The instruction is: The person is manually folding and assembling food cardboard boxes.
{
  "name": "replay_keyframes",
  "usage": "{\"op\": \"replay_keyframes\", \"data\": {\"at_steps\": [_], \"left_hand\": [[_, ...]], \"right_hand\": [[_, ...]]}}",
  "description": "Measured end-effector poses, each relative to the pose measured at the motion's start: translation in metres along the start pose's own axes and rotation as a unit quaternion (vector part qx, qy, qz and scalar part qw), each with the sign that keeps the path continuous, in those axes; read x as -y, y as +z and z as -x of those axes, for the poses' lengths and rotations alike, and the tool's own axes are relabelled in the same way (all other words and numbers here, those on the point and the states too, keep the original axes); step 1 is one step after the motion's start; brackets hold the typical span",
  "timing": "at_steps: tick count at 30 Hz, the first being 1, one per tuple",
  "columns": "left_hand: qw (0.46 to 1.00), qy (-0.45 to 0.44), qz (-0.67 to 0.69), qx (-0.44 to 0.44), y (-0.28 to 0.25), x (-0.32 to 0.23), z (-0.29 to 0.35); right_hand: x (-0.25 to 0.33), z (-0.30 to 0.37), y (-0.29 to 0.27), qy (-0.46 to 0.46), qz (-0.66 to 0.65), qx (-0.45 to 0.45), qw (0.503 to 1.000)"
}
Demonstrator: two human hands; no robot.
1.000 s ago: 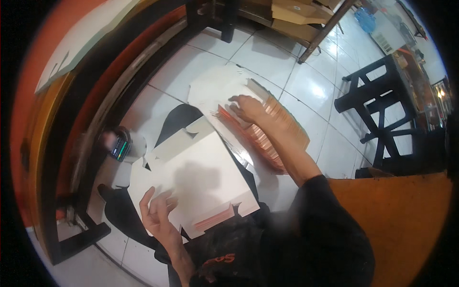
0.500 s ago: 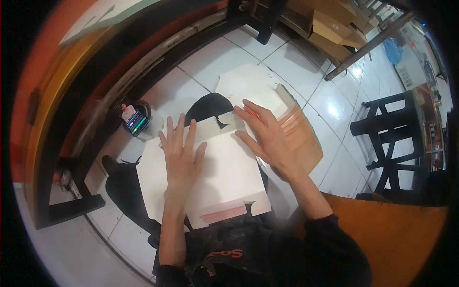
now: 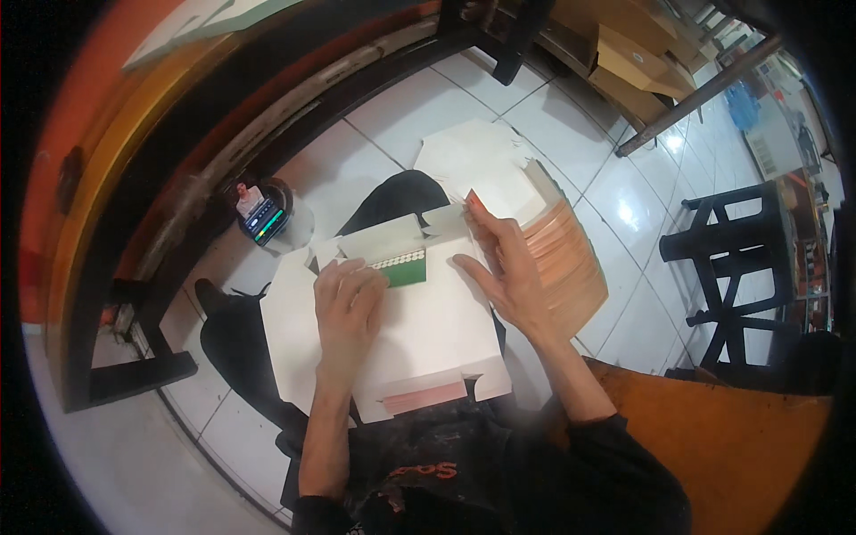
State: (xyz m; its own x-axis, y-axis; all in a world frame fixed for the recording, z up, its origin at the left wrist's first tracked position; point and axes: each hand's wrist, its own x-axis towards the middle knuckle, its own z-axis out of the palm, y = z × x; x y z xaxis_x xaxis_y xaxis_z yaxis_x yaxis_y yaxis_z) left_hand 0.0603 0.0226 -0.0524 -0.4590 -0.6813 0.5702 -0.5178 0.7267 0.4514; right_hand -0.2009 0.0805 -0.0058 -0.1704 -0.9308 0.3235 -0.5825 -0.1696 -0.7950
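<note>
A white die-cut cardboard box blank (image 3: pixel 419 325) lies across my lap, with narrow flaps along its far and near edges. My left hand (image 3: pixel 346 294) rests on it with curled fingers, gripping the left end of a green piece with white scallops (image 3: pixel 406 270). Whether that piece is a folded-over flap or separate, I cannot tell. At the blank's far right corner is my right hand (image 3: pixel 510 272), its thumb and index finger apart. The index finger reaches up by the far flap (image 3: pixel 446 218); something small and orange-red shows at its tip.
Just beyond on the right, a stack of similar blanks (image 3: pixel 562 259) sits on the tiled floor. At the left stands a round container with a phone (image 3: pixel 265 221) on top. Black plastic stools (image 3: pixel 731 241) are at the right, and brown cartons (image 3: pixel 637 67) at the back.
My left hand has gone from flat and spread to curled, and the green piece has come into view beside it. My right index finger has straightened upward at the far flap.
</note>
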Motion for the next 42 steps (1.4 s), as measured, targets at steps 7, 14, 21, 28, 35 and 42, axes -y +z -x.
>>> {"op": "replay_keyframes", "data": {"at_steps": [7,14,21,28,35,42], "left_hand": [[0.999,-0.002,0.024,-0.037,-0.013,-0.013,-0.001],[0.996,-0.015,0.03,-0.088,0.0,-0.007,0.001],[0.993,0.012,0.002,-0.119,0.006,-0.008,-0.006],[0.995,0.014,0.004,-0.1,0.008,-0.009,-0.008],[0.989,0.015,0.01,-0.147,0.025,-0.002,-0.008],[0.988,-0.018,0.005,-0.152,0.036,-0.002,-0.008]], "right_hand": [[0.008,0.001,-0.006,-0.096,0.004,0.004,0.995],[0.027,0.0,0.001,-0.092,0.003,0.06,0.994],[0.033,-0.007,0.006,-0.083,0.009,0.06,0.995],[0.034,-0.005,0.012,-0.077,0.033,0.06,0.995],[0.04,-0.011,0.017,-0.072,0.047,0.052,0.995],[0.033,-0.014,0.024,-0.062,0.03,0.066,0.995]]}}
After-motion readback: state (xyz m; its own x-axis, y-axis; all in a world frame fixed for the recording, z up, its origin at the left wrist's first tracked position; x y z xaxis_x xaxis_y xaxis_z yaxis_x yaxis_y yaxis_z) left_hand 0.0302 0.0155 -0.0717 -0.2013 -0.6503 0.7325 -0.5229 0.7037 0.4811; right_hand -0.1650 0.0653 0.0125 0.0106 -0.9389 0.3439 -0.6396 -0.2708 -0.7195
